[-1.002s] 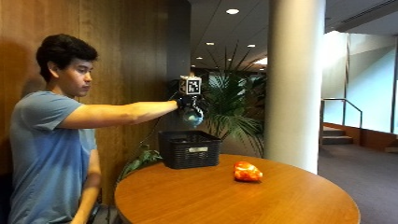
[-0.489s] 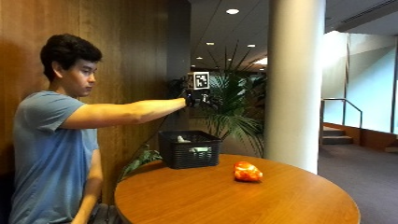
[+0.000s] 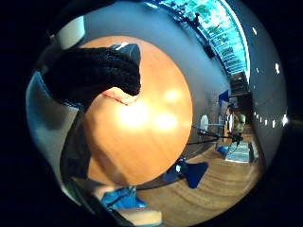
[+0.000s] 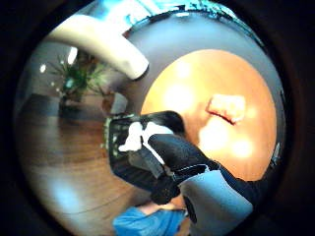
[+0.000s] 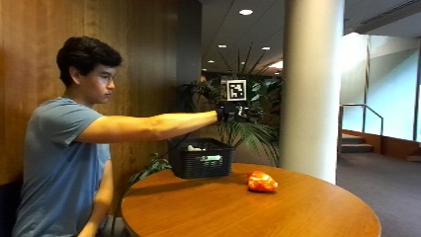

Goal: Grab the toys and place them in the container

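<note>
Toy (image 5: 262, 181) left to fetch: the orange one, lying on the table (image 5: 296, 217) just beside the basket (image 5: 201, 164), on the side toward the pillar. It looks small, lumpy and probably light and soft, so pinch it across its middle. Your gloved hand (image 5: 231, 112) hangs high above the basket, fingers loosely curled and holding nothing. Something pale already lies inside the basket.

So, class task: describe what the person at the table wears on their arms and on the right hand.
The right hand wears a black glove; in the thumb side palm view its cuff looks grey. The arm behind it is bare up to the short sleeve of a blue-grey T-shirt. A bare part of the table is round and wooden.
</note>
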The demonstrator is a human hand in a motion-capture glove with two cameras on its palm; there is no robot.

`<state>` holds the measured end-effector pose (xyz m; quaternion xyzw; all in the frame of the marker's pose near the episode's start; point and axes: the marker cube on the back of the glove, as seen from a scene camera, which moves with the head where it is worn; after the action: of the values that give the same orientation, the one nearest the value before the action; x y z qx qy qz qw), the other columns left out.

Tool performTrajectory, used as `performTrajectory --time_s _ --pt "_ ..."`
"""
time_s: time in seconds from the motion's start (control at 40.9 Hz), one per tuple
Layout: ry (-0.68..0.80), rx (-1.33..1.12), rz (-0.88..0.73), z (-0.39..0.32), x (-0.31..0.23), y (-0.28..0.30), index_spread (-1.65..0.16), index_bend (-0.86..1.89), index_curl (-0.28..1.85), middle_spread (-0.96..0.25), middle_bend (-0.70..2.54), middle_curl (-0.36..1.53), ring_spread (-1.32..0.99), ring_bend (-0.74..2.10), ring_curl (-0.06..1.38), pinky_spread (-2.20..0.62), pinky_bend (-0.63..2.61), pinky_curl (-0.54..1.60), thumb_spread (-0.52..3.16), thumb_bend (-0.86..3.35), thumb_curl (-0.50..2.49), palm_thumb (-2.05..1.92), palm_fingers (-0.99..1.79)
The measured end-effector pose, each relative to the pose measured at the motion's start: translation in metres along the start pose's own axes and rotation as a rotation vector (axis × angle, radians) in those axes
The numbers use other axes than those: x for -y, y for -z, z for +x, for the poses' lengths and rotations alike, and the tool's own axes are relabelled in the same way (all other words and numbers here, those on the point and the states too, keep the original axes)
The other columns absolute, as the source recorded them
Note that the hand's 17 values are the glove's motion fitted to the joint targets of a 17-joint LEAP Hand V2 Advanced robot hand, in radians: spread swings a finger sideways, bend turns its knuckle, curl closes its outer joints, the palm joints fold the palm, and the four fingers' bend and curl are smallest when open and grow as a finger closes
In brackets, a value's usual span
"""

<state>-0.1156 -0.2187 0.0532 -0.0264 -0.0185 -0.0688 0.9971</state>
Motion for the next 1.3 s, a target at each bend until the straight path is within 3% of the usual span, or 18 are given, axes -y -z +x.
performTrajectory --time_s 0.049,0.122,0.196,0.318,0.684,0.88,1.1,1.222,1.295 --pt "-0.070 0.000 -0.007 0.014 0.007 -0.008 -0.29 0.10 0.19 0.08 0.13 0.43 0.09 0.56 0.30 0.05 1.48 0.38 1.06 -0.05 0.30 -0.04 -0.21" --pt "-0.002 -0.037 -0.030 0.039 0.007 -0.024 -0.29 0.10 0.19 0.08 0.13 0.41 0.09 0.53 0.29 0.05 1.47 0.38 1.06 -0.05 0.30 -0.04 -0.23" --pt "-0.075 -0.036 -0.058 0.050 0.014 -0.042 -0.29 0.10 0.19 0.07 0.13 0.39 0.09 0.51 0.28 0.06 1.46 0.37 1.06 -0.05 0.29 -0.04 -0.22" --pt "0.026 -0.037 -0.107 0.060 0.018 -0.076 -0.29 0.09 0.18 0.07 0.11 0.36 0.10 0.48 0.27 0.06 1.46 0.37 1.06 -0.04 0.29 -0.04 -0.23" --pt "0.042 -0.032 -0.217 0.088 0.029 -0.166 -0.29 0.06 0.15 0.07 0.12 0.28 0.10 0.43 0.27 0.06 1.48 0.36 1.07 -0.03 0.28 -0.02 -0.25" --pt "-0.033 -0.049 -0.248 0.084 0.034 -0.211 -0.29 0.08 0.14 0.07 0.10 0.26 0.10 0.43 0.27 0.06 1.50 0.36 1.06 -0.04 0.28 -0.02 -0.23" --pt "-0.318 -0.169 -0.281 0.085 0.040 -0.259 -0.34 0.22 0.19 0.07 0.13 0.24 0.10 0.38 0.26 0.07 1.43 0.34 0.99 -0.11 0.24 -0.14 -0.11" --pt "-0.139 0.009 -0.265 0.071 0.036 -0.265 -0.36 0.26 0.24 0.07 0.12 0.23 0.10 0.35 0.26 0.07 1.39 0.33 0.99 -0.11 0.22 -0.15 -0.08" --pt "-0.145 0.044 -0.263 0.068 0.036 -0.268 -0.37 0.42 0.29 0.07 0.11 0.22 0.10 0.30 0.25 0.07 1.37 0.33 1.04 -0.09 0.20 -0.13 0.01"
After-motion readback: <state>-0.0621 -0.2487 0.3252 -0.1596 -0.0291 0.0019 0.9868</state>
